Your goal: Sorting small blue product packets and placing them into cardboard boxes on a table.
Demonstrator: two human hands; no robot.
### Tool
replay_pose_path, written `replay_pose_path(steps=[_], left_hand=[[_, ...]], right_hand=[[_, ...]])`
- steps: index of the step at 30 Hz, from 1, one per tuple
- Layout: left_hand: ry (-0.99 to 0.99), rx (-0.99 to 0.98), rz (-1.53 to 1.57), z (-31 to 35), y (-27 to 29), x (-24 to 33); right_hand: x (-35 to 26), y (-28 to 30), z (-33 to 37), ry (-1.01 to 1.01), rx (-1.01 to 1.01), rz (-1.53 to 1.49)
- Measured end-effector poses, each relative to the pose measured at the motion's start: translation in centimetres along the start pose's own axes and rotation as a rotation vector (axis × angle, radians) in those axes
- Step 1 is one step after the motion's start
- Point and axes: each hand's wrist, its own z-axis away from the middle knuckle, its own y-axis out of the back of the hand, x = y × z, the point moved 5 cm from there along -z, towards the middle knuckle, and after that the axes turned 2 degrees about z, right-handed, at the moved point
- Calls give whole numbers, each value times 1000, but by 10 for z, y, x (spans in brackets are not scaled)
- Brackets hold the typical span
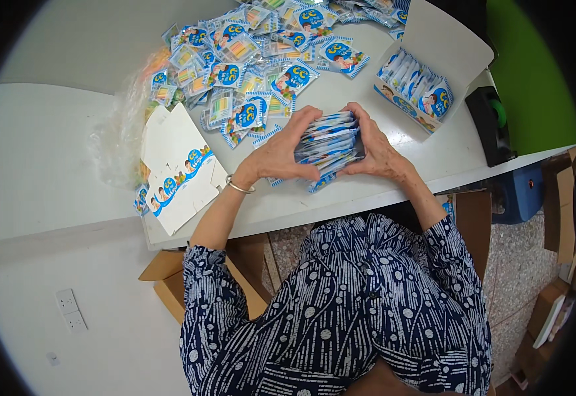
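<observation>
Between my two hands is a stack of small blue-and-white candy packets (329, 146), held over the front part of the white table. My left hand (285, 145) presses its left side, thumb toward me and fingers at the far end. On the right side my right hand (377, 148) grips the same stack, fingers bent around it. Beyond my left hand spreads a big heap of loose packets (242, 56), some showing coloured sticks through clear film. An open white carton (403, 105) at the far right holds a row of upright packets (415, 79).
A flat, unfolded white carton (176, 165) lies at the table's left. Crumpled clear plastic (119, 142) hangs by the left edge. A black tape dispenser (489, 125) stands at the right edge. Below are cardboard boxes (169, 267) and a blue stool-like object (522, 191).
</observation>
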Motion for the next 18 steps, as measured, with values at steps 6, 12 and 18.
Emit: replay_pose_path(steps=[6,12,18], left_hand=[[-122,-90,-570,-4,-3,36],[-5,-156,-703,-14,-15,40],[-27,-83,-791,-22,-23,40]], right_hand=[[-3,0,0,10,-1,7],[-8,2,-1,39,-1,27],[-7,2,1,77,11,89]])
